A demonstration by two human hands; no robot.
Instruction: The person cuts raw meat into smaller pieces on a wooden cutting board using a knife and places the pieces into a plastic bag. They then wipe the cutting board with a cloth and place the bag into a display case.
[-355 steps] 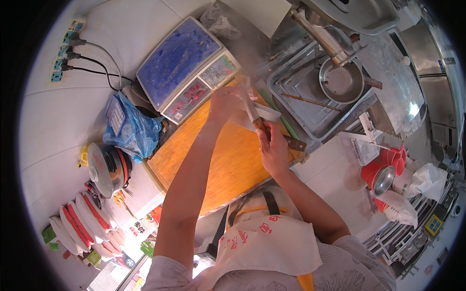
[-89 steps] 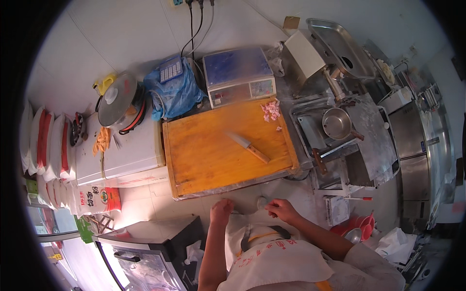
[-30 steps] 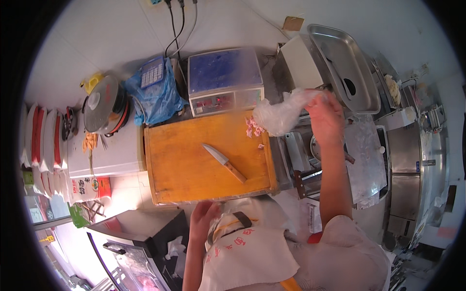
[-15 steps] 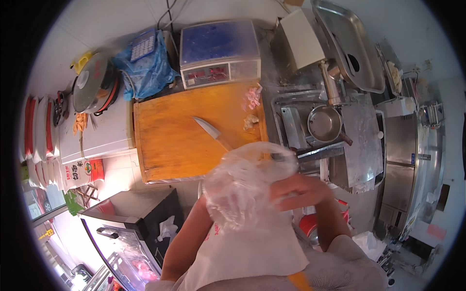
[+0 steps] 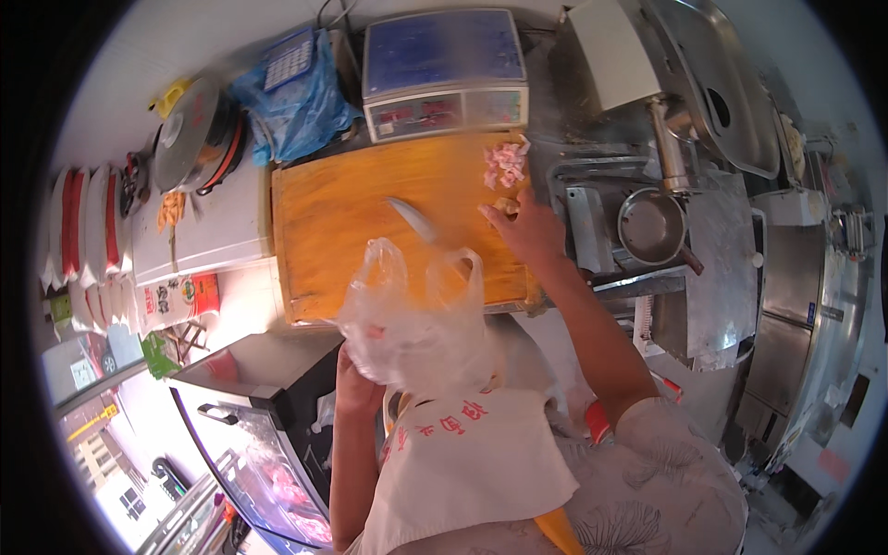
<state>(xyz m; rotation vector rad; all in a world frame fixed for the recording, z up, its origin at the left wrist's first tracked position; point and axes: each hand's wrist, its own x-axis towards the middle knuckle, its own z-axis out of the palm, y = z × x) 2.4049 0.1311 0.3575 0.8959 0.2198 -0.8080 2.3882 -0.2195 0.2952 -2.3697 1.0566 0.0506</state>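
A translucent plastic bag (image 5: 416, 333) hangs from my left hand (image 5: 359, 381), its loop handles pointing up over the board's near edge. The left fingers are closed on the bag's side and partly hidden by it. My right hand (image 5: 532, 233) reaches over the right part of the wooden cutting board (image 5: 342, 222), thumb and fingers apart around a small pale yellowish lump (image 5: 506, 205). Whether they touch it I cannot tell. Just beyond lie diced pink meat pieces (image 5: 506, 165). A knife (image 5: 412, 220) rests mid-board, its handle partly behind the bag.
Behind the board stands a blue-topped scale (image 5: 444, 55). To the left are a blue plastic bag (image 5: 301, 102) with a calculator and a lidded electric pan (image 5: 192, 139). A steel saucepan (image 5: 652, 227) and a meat grinder (image 5: 673, 148) are at the right.
My right hand has left the plastic bag and moved forward to the pale lump on the board. The bag now hangs from my left hand, further left. The view has shifted slightly.
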